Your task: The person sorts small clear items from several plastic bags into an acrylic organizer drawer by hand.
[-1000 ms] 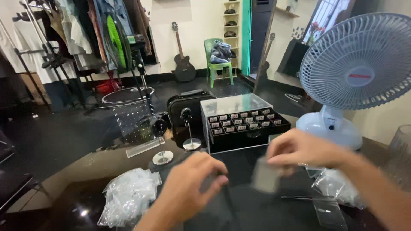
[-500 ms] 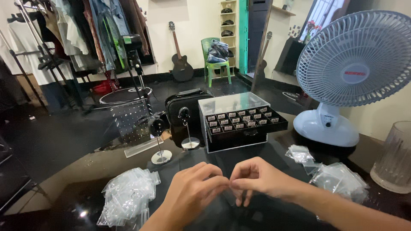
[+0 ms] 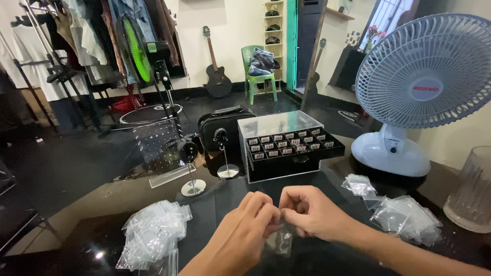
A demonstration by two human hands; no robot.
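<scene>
Since a second ago both hands have drawn together from apart, and they now meet at the middle of the dark table [image 3: 76, 204]. The left hand [image 3: 245, 230] and the right hand [image 3: 312, 212] pinch between fingertips a small clear plastic bag [image 3: 281, 240], which hangs just below the meeting fingers, above the table's near edge; what is inside it is too small to tell. Both hands are closed narrowly on that bag's top. To the left lies a heap of similar clear bags [image 3: 153, 232], well apart from the hands. To the right sits another pile of clear bags [image 3: 404, 220], with a few loose ones [image 3: 358, 185] just behind it. Beyond the hands stands a black display box [image 3: 289, 148] with rows of small tagged compartments and a clear lid raised behind. Beside it on the left are two small stands on round metal bases [image 3: 227, 173], and a black pouch [image 3: 225, 125] lies behind them. A white desk fan [image 3: 424, 92] stands at the right, and a ribbed glass tumbler [image 3: 473, 191] is at the far right edge.
</scene>
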